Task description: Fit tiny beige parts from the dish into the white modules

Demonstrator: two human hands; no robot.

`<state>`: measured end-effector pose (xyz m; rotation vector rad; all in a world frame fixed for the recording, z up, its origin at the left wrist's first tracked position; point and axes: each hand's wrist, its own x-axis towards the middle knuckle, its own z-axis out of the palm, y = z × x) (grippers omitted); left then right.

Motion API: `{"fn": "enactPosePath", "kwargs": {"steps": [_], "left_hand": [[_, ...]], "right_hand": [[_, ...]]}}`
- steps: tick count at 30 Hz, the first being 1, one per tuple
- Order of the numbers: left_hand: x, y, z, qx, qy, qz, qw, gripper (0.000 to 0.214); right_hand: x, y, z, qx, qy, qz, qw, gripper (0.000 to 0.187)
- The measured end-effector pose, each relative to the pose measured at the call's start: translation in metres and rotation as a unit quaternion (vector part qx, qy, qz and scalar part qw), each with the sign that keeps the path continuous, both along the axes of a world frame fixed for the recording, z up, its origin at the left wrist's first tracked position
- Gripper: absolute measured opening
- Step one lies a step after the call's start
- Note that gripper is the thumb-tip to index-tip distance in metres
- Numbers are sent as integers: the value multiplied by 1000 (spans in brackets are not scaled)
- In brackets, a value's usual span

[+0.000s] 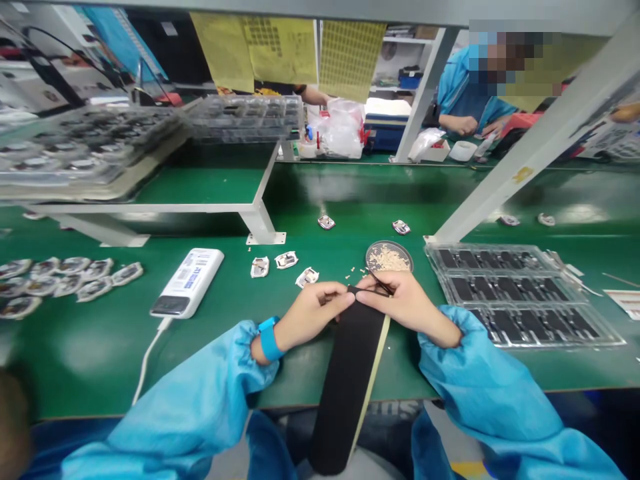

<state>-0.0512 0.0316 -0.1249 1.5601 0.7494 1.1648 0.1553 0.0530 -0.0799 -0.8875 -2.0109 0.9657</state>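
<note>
A long black strip point(345, 380) with a pale yellow edge hangs from both my hands over the table's front edge. My left hand point(320, 308) pinches its top left corner between thumb and fingers. With thumb and fingers closed, my right hand point(400, 300) grips the top right corner; dark tweezers point(380, 283) also lie in that hand. Just beyond it stands a round dish point(368, 248) of small beige pieces. Several small white-rimmed parts point(307, 277) lie past my left hand. What the fingertips do behind the strip is hidden.
On the left are a white power bank point(189, 283) with a cable and a group of white-rimmed parts point(70, 277). A clear tray point(520, 293) of black parts lies right. A raised shelf point(200, 190) carries more trays. A slanted post point(500, 160) rises right; a co-worker point(465, 93) sits beyond.
</note>
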Motion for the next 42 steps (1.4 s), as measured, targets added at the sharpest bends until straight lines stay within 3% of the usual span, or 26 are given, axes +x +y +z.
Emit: {"fn": "enactPosePath", "kwargs": {"steps": [4,10,15,21,27,36,42], "left_hand": [[-1,0,4,-38,-83,-21,996,33],[-2,-3,4,-83,-116,-83,986,34],[-1,-3,2,-96,-133,-91,982,33],[2,-4,1,-63,-157,-37,985,30],[3,-4,-2,-4,-84,65,994,26],[3,-5,-2,10,-51,115,992,26],[2,-5,1,4,-58,100,993,23]], "right_hand": [[-1,-3,2,-22,25,13,999,21],[-2,-8,1,5,42,16,999,17],[-5,-9,-4,27,53,11,998,17],[-7,-9,-6,64,38,-19,997,16],[-7,-9,-8,88,33,-32,995,10],[-9,-11,-8,133,4,-48,990,8],[-10,-10,-9,136,-9,-45,990,8]]}}
